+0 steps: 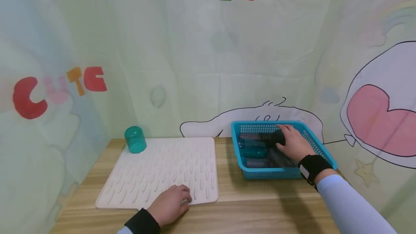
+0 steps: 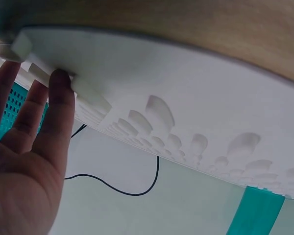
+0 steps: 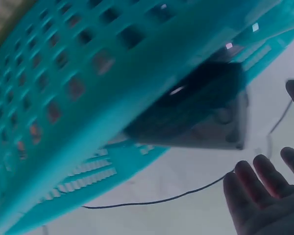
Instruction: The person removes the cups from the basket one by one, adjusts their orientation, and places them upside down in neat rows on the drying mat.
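Note:
My right hand (image 1: 295, 143) is over the blue plastic basket (image 1: 273, 173), its spread fingers and thumb beside a dark tumbler (image 1: 277, 138). In the right wrist view the dark tumbler (image 3: 201, 110) tilts up above the basket rim, and the fingers (image 3: 257, 178) look apart from it. Several other see-through cups lie on their sides in the basket, among them a teal cup (image 1: 253, 153) and a greyish cup (image 1: 258, 163). My left hand (image 1: 170, 204) rests loosely at the front edge of a white ridged drying mat (image 1: 162, 165), holding nothing.
A teal cup (image 1: 135, 140) stands upside down at the mat's back left corner. The wooden table (image 1: 247, 212) holds the mat on the left and the basket on the right. A printed cloth (image 1: 208, 64) hangs close behind them.

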